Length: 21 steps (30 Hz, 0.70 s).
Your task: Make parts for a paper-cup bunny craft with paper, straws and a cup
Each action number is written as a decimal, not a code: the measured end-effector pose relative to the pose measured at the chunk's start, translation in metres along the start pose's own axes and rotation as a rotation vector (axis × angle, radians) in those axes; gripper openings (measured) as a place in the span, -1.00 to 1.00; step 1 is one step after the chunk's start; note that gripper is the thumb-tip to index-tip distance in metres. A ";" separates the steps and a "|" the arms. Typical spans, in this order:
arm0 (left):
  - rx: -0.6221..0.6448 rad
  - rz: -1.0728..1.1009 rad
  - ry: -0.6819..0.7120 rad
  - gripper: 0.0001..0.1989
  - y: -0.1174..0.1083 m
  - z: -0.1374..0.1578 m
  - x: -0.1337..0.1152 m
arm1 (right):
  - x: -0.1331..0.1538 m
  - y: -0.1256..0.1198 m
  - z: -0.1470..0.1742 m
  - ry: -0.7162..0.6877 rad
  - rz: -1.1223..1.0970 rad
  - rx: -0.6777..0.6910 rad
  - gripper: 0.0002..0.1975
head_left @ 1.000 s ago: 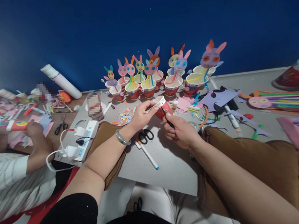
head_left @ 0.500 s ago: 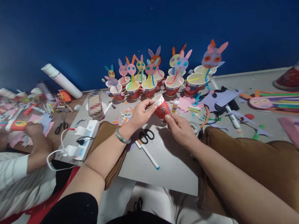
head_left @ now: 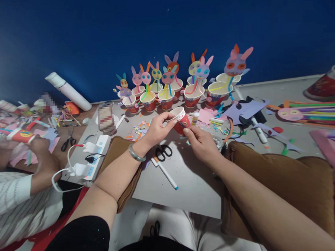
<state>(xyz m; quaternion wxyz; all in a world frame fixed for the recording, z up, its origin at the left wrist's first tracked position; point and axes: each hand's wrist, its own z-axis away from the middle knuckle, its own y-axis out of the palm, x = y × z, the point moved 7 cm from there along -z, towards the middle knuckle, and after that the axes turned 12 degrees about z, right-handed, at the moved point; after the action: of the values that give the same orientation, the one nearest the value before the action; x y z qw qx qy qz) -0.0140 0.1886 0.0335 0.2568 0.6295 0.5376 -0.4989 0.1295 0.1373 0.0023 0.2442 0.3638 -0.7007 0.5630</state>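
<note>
A red paper cup (head_left: pixel 180 124) with a white rim is tilted above the table. My left hand (head_left: pixel 160 128) pinches its rim from the left. At the cup's lower right side, the closed fingers of my right hand (head_left: pixel 199 142) grip a small dark thing whose kind I cannot make out; its tip meets the cup wall. Below the hands lie scissors (head_left: pixel 163 152) with black handles and a white marker (head_left: pixel 167 174) with a blue end. A small glue stick (head_left: pixel 195 119) stands just behind my right hand.
Several decorated paper cups (head_left: pixel 194 98) with rabbit faces line the blue wall. Paper scraps (head_left: pixel 246 112) lie right of them. Brown cushions (head_left: pixel 281 187) flank my arms. At left are a power strip (head_left: pixel 98 158) with cables and a co-worker's hand (head_left: pixel 37 144) holding a cup.
The cup in my left hand has turned slightly more upright. My right hand has shifted slightly against it. The co-worker's cup at left has moved a little to the right.
</note>
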 end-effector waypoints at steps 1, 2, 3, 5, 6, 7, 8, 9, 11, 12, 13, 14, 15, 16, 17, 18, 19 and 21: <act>0.000 -0.003 -0.002 -0.76 0.000 0.000 0.000 | 0.000 0.000 0.000 0.005 -0.001 -0.001 -0.56; 0.000 -0.006 -0.004 -0.75 0.000 0.000 0.000 | 0.000 0.000 0.001 0.009 -0.002 -0.004 -0.57; 0.001 -0.007 -0.005 -0.74 0.000 0.000 0.000 | 0.000 0.000 0.001 0.011 -0.002 -0.007 -0.57; 0.002 -0.003 -0.008 -0.73 0.001 0.000 -0.001 | -0.001 0.000 0.001 0.015 0.002 -0.010 -0.58; 0.002 0.000 -0.008 -0.73 0.001 0.000 -0.001 | -0.001 0.000 0.001 0.017 0.005 -0.011 -0.59; 0.003 0.002 -0.009 -0.73 0.001 0.000 -0.001 | -0.001 -0.001 0.001 0.020 0.007 -0.012 -0.59; 0.003 0.004 -0.009 -0.73 0.001 0.000 -0.002 | -0.001 -0.001 0.001 0.024 0.008 -0.015 -0.60; 0.002 0.004 -0.010 -0.73 0.001 0.000 -0.002 | -0.002 -0.001 0.001 0.029 0.009 -0.017 -0.61; -0.007 -0.001 -0.010 -0.74 0.000 0.001 -0.002 | -0.002 -0.002 0.001 0.037 0.007 -0.019 -0.62; -0.008 -0.008 -0.009 -0.75 0.000 0.001 -0.002 | -0.002 -0.002 0.001 0.040 0.006 -0.018 -0.62; -0.004 -0.017 -0.006 -0.76 0.000 0.001 -0.002 | -0.002 -0.002 0.001 0.042 0.006 -0.016 -0.63; 0.004 -0.026 -0.001 -0.77 0.001 0.001 -0.002 | -0.003 -0.002 0.001 0.043 0.007 -0.012 -0.63; 0.016 -0.033 0.007 -0.79 0.002 0.001 -0.003 | -0.003 -0.001 0.001 0.043 0.008 -0.008 -0.63; 0.026 -0.035 0.016 -0.80 0.002 0.001 -0.003 | -0.003 -0.001 0.001 0.042 0.009 -0.003 -0.62; 0.032 -0.033 0.023 -0.81 0.002 0.001 -0.004 | -0.003 -0.001 0.001 0.042 0.008 0.000 -0.62; 0.034 -0.028 0.026 -0.81 0.002 0.001 -0.004 | -0.003 -0.001 0.001 0.042 0.005 0.002 -0.62; 0.034 -0.023 0.025 -0.82 0.002 0.001 -0.004 | -0.002 -0.001 0.001 0.042 0.000 0.003 -0.61; 0.034 -0.019 0.012 -0.81 0.002 0.000 -0.003 | -0.002 -0.002 0.001 0.041 -0.016 0.003 -0.61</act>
<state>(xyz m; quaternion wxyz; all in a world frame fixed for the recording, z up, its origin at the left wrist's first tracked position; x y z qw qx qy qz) -0.0118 0.1862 0.0357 0.2380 0.6315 0.5367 -0.5064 0.1323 0.1368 0.0017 0.2626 0.3583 -0.6916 0.5696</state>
